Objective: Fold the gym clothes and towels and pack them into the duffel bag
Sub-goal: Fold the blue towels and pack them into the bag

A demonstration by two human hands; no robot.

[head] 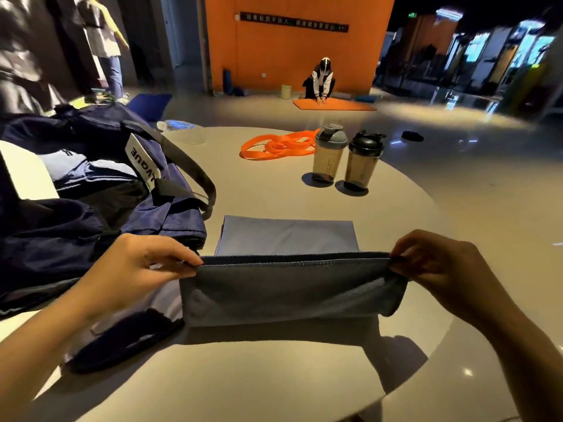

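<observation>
A grey-blue towel point(286, 287) lies partly on the round table, its near part lifted up and stretched level between my hands. My left hand point(143, 266) pinches the towel's left corner. My right hand point(435, 263) pinches its right corner. The far half of the towel point(286, 236) rests flat on the table. A navy duffel bag point(91, 190) stands open at the left, touching the towel's left side, with folded dark and white clothes visible inside. A dark garment or strap point(128, 339) lies at the bag's near edge, under my left forearm.
The round beige table point(274, 376) also carries two shaker bottles point(329, 153) point(364, 161), orange resistance bands point(280, 146) and a plastic water bottle point(182, 130) at the far side. A person point(320, 80) kneels on an orange mat on the floor beyond.
</observation>
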